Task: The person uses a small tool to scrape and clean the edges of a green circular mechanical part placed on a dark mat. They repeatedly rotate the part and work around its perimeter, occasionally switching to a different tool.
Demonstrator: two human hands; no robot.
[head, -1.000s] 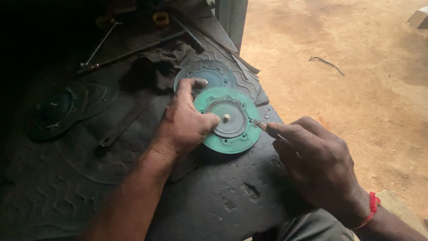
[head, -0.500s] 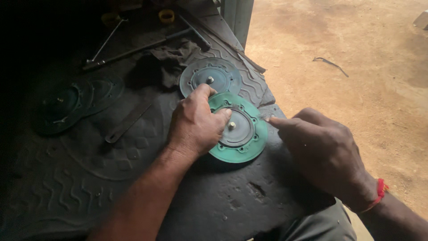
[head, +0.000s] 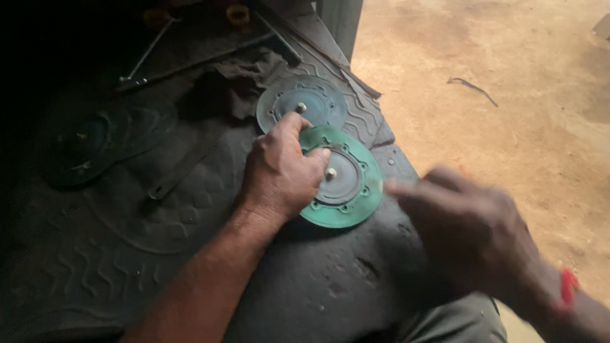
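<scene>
In the head view, a round green metal disc (head: 346, 184) with a grey centre plate, a ring of small holes and a pale centre stud is seen lying flat on a dark ribbed rubber mat (head: 127, 254), near the mat's right edge. The left hand (head: 279, 171) is laid on the disc's left part, knuckles up, with the fingers curled and pressed down over the rim and the grey plate; one fingertip is reached toward the stud. Nothing is pinched by it.

The right hand (head: 470, 228) is held just right of the disc, over the mat's near right corner, and is blurred. Its fingers are pointed left toward the disc's right rim; whether anything is pinched between them cannot be told. A red band (head: 567, 286) is worn on its wrist.

Just beyond the green disc, a second round grey-green metal disc (head: 302, 105) with a centre stud is set flat, its near edge overlapped by the green one. Farther left, a dark round disc (head: 82, 146) is laid in shadow. A long metal rod tool (head: 190, 63) is placed at the far side. Sandy ground (head: 495, 82) is seen to the right.
</scene>
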